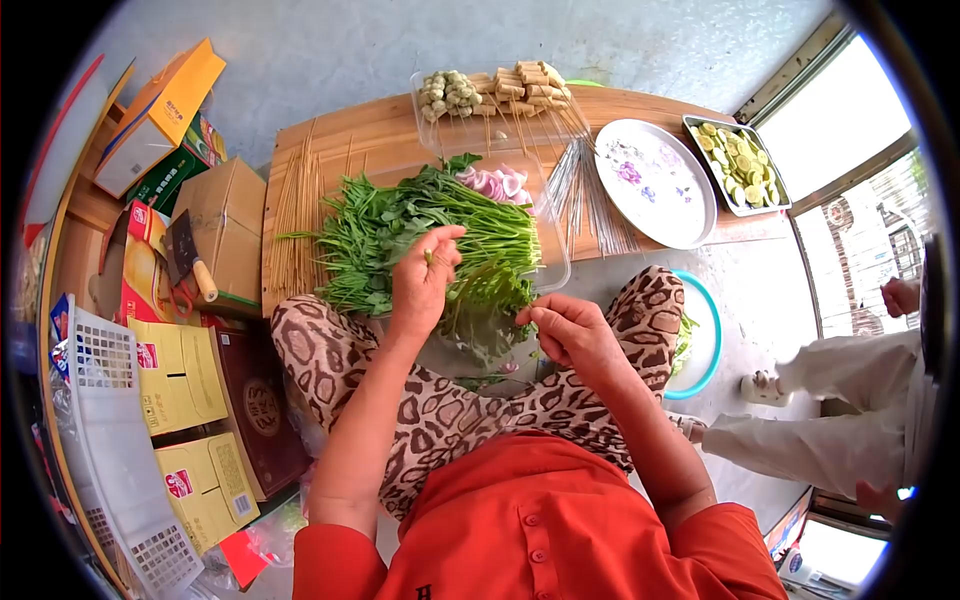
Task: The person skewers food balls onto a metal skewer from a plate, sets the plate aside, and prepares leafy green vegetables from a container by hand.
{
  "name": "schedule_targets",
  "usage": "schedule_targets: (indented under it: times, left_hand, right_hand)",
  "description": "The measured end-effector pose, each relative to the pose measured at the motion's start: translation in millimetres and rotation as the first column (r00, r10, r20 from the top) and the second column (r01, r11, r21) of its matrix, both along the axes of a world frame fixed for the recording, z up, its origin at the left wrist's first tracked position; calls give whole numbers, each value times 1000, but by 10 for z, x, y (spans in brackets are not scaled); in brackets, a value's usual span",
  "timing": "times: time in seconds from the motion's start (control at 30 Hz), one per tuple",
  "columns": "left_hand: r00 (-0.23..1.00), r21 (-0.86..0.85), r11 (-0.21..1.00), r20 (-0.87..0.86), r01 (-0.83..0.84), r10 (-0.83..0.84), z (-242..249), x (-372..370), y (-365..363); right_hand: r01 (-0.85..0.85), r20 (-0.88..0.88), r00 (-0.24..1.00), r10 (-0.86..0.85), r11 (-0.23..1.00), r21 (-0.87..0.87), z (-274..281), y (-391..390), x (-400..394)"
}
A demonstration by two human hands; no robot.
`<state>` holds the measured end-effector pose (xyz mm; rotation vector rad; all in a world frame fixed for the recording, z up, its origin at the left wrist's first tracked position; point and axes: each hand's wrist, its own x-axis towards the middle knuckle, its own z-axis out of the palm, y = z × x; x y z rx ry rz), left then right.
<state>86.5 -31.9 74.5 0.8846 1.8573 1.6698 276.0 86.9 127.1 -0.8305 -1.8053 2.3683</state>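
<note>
My left hand (425, 280) is closed over the near edge of a heap of leafy greens (400, 215), with a small green stem end showing between its fingers. To its right, my right hand (570, 330) pinches the end of a leafy green sprig (500, 291) beside the heap. The greens lie in a clear plastic tray (560, 268) on the wooden table. Pink rolled pieces (497, 184) sit at the tray's back right. Thin wooden skewers (297, 220) lie left of the greens.
A tray of rolled food (520, 88) stands at the back. Metal skewers (592, 200), a floral plate (655, 184) and a tray of green slices (738, 165) are on the right. A cleaver (185, 250) rests by boxes on the left. Another person's legs (830, 410) are at the right.
</note>
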Motion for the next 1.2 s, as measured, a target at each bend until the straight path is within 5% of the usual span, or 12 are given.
schedule_targets:
  times: [0.1, 0.17, 0.27, 0.4, 0.57, 0.87, 1.2]
  left_hand:
    - [953, 23, 984, -247, -175, 175, 96, 37, 27]
    - [955, -43, 994, -284, -97, 81, 148, 33, 4]
    - [985, -26, 998, -158, 64, -67, 198, 69, -9]
    - [996, 81, 996, -86, 37, -30, 110, 73, 34]
    - [967, 195, 981, 252, -7, -43, 78, 28, 32]
    - [889, 249, 968, 432, 43, -151, 0, -20, 0]
    - [886, 231, 972, 458, -37, -75, -4, -19, -5]
  right_hand:
    - [-2, -4, 1000, 2, 1000, 1, 9, 7, 14]
    - [-6, -4, 1000, 6, 1000, -1, -25, 7, 18]
    - [-10, 3, 1000, 10, 1000, 9, -17, 2, 20]
    - [-13, 2, 1000, 12, 1000, 19, -15, 3, 22]
    - [-24, -4, 1000, 25, 999, 20, -6, -17, 24]
    - [-45, -21, 999, 46, 998, 40, 67, -75, -21]
    - [-57, -10, 998, 58, 997, 50, 87, -82, -13]
